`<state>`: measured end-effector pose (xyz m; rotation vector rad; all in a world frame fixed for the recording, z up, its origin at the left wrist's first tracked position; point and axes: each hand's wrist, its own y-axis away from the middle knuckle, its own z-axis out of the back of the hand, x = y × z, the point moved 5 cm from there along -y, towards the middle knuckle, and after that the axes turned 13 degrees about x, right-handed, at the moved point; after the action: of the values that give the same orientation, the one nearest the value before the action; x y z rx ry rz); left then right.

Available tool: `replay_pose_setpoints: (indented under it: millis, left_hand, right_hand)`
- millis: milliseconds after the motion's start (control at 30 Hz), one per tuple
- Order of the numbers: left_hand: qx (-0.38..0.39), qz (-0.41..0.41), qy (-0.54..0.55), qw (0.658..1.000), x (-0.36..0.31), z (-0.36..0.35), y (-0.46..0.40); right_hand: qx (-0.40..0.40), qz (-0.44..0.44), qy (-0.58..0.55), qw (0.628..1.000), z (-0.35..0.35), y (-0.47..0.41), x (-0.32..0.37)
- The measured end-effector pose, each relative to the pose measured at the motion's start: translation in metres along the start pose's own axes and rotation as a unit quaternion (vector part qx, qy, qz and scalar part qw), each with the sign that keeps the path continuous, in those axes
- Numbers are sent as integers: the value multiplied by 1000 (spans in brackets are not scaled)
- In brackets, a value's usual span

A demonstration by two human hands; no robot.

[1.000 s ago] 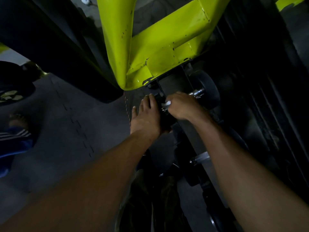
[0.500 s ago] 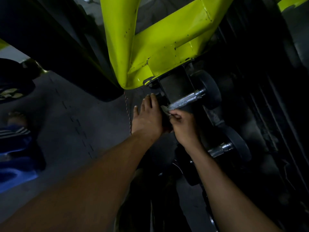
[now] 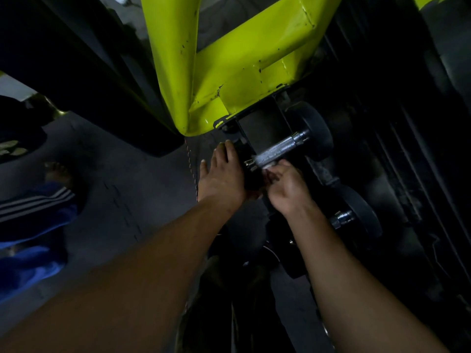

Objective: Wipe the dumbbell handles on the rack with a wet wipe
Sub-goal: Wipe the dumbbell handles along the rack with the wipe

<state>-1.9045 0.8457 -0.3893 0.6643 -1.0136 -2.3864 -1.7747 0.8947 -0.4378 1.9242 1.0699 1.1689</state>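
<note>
The right hand [image 3: 288, 189] is pinched shut on a small white wipe [image 3: 270, 166], pressed against the near end of the far dumbbell's knurled steel handle [image 3: 276, 150]. The left hand [image 3: 223, 178] lies flat with fingers extended against that dumbbell's near black head [image 3: 251, 171], bracing it rather than gripping it. The dumbbell sits low on the dark rack [image 3: 323, 171], just below the yellow-green frame [image 3: 229, 72]. By my read this handle is mid-wipe, with most of its bright length beyond the wipe left to cover. A second dumbbell [image 3: 356, 217] waits nearer on the right, its handle partly hidden behind the right forearm, so whether it is clean I cannot tell.
</note>
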Motion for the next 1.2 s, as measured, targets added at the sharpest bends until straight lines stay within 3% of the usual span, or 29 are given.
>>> replay_pose_setpoints:
  millis: [200, 367, 467, 533, 700, 967, 1200]
  left_hand:
    - [-2, -5, -2, 1000, 0, 0, 0]
    - [-2, -10, -6, 1000, 0, 0, 0]
    - [-7, -17, -15, 1000, 0, 1, 0]
    - [-4, -23, -14, 1000, 1, 1, 0]
    - [2, -36, -18, 999, 2, 6, -1]
    - [6, -28, -31, 999, 1, 9, 3]
    - [2, 48, 80, 996, 4, -24, 39]
  right_hand:
    - [-48, 106, -185, 976, 17, -1, 23]
    - [-62, 121, -212, 968, 14, -1, 20]
    - [-41, 71, -132, 988, 5, 1, 11]
    - [-18, 47, -5, 999, 0, 6, 9]
    - [-10, -50, 230, 972, -6, 21, -7]
    - [-30, -13, 303, 952, 19, 69, 12]
    - [-52, 37, 380, 923, 86, 111, 34]
